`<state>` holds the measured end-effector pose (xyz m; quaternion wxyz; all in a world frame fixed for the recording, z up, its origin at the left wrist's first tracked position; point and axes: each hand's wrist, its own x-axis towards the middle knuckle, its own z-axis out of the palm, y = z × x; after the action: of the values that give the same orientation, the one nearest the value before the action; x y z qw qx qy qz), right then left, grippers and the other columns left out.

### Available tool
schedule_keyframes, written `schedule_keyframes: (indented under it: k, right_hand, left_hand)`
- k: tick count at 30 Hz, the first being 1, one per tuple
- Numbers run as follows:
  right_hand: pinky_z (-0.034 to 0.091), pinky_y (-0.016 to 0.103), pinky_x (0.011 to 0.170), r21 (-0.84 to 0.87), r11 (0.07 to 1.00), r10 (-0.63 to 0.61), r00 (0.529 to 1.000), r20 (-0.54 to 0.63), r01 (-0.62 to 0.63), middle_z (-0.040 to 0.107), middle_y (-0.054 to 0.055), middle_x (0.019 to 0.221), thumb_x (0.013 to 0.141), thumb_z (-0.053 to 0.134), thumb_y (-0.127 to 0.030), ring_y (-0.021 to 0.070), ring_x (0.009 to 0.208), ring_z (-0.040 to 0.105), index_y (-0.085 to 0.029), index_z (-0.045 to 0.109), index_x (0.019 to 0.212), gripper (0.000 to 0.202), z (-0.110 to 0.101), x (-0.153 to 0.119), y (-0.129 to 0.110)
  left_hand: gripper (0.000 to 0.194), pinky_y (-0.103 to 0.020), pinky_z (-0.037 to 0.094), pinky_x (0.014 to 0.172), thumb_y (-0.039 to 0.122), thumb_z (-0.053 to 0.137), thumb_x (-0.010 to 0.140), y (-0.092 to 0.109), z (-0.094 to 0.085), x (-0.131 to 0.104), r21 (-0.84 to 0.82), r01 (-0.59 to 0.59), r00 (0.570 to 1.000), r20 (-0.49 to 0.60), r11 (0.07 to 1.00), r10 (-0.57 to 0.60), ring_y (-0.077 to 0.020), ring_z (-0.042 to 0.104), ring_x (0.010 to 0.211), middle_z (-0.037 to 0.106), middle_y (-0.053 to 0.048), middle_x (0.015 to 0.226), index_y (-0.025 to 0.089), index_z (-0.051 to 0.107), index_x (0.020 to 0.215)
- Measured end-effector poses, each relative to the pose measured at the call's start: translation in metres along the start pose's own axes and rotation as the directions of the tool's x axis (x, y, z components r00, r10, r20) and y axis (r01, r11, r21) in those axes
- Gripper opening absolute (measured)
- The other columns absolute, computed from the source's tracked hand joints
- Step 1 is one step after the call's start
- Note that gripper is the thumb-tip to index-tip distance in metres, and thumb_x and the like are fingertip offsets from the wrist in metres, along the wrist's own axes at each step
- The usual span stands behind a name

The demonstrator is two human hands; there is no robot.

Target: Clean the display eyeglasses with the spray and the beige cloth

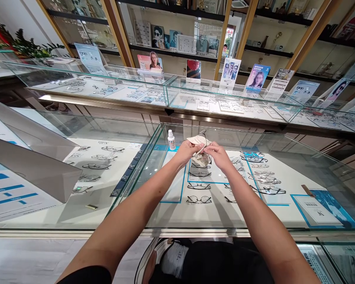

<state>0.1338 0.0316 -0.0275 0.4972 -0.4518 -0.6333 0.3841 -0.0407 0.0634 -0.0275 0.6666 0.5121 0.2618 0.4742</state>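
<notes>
Over the glass display counter (154,185), both hands meet around a cream cleaning cloth (197,140) and a pair of thin dark-framed eyeglasses (206,139). My left hand (186,152) is closed, pinching the cloth against the glasses. Close beside it, my right hand (217,154) pinches the frame, its fingertips near the left ones. Part of the cloth hangs below the fingers. The fingers and the cloth hide much of the glasses. Left of my left hand, a small white bottle (171,140) stands upright on the counter.
Beneath the glass lie several rows of eyeglasses (199,199). A large white folded board (26,173) stands at the left. Another glass showcase (165,94) with upright advertising cards (230,73) runs behind. A stool's rim (144,258) shows below the counter.
</notes>
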Motion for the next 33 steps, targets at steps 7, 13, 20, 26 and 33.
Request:
schedule_keyframes:
  k: [7, 13, 20, 26, 33]
  right_hand:
    - [0.042, 0.041, 0.095, -0.054, 0.998, -0.017, 0.998, 0.060, 0.021, 0.053, 0.003, 0.086, 0.084, 0.071, -0.044, 0.0235, 0.095, 0.054, -0.026, 0.080, 0.073, 0.024, 0.001, -0.001, -0.002]
    - [0.039, 0.044, 0.101, -0.101, 0.994, -0.040, 0.993, 0.110, 0.051, 0.053, 0.003, 0.087, 0.087, 0.067, -0.041, 0.0250, 0.100, 0.054, -0.028, 0.084, 0.079, 0.023, 0.004, -0.005, -0.007]
    - [0.045, 0.037, 0.094, 0.031, 0.999, 0.041, 0.998, 0.038, -0.042, 0.056, 0.002, 0.089, 0.086, 0.066, -0.040, 0.0210, 0.092, 0.057, -0.026, 0.085, 0.078, 0.025, -0.006, -0.002, -0.010]
    - [0.044, 0.035, 0.093, 0.172, 0.982, 0.068, 0.994, 0.089, -0.083, 0.059, 0.002, 0.091, 0.085, 0.070, -0.042, 0.0202, 0.093, 0.058, -0.024, 0.084, 0.077, 0.025, -0.009, -0.001, -0.006]
    - [0.041, 0.036, 0.102, 0.295, 0.953, -0.014, 0.960, 0.281, -0.072, 0.068, 0.005, 0.102, 0.085, 0.077, -0.047, 0.0224, 0.103, 0.059, -0.022, 0.084, 0.080, 0.027, -0.004, -0.008, -0.023]
  left_hand:
    - [0.045, -0.028, 0.051, 0.070, 0.039, 0.098, 0.064, 0.004, 0.007, -0.003, -0.023, -0.014, 1.000, -0.020, 1.000, 0.014, -0.0158, 0.065, 0.072, 0.074, -0.005, 0.082, 0.013, 0.073, 0.090]
    - [0.046, -0.026, 0.040, 0.052, 0.056, 0.087, 0.077, 0.001, 0.010, -0.004, -0.009, -0.024, 0.997, -0.076, 1.000, 0.023, -0.0099, 0.050, 0.050, 0.060, 0.002, 0.057, 0.017, 0.064, 0.075]
    - [0.051, -0.031, 0.055, 0.067, 0.056, 0.092, 0.070, -0.004, 0.004, 0.002, -0.148, -0.024, 0.996, -0.091, 0.989, 0.010, -0.0183, 0.068, 0.069, 0.074, -0.005, 0.077, 0.014, 0.073, 0.090]
    - [0.058, -0.032, 0.056, 0.080, 0.034, 0.100, 0.061, 0.001, 0.005, 0.001, -0.114, -0.034, 0.999, 0.006, 0.993, 0.035, -0.0221, 0.073, 0.087, 0.077, -0.008, 0.093, 0.013, 0.072, 0.107]
    - [0.043, -0.025, 0.045, 0.055, 0.052, 0.086, 0.079, 0.022, 0.025, -0.017, 0.058, -0.176, 0.983, -0.036, 0.983, 0.179, -0.0109, 0.054, 0.051, 0.061, 0.001, 0.057, 0.014, 0.067, 0.083]
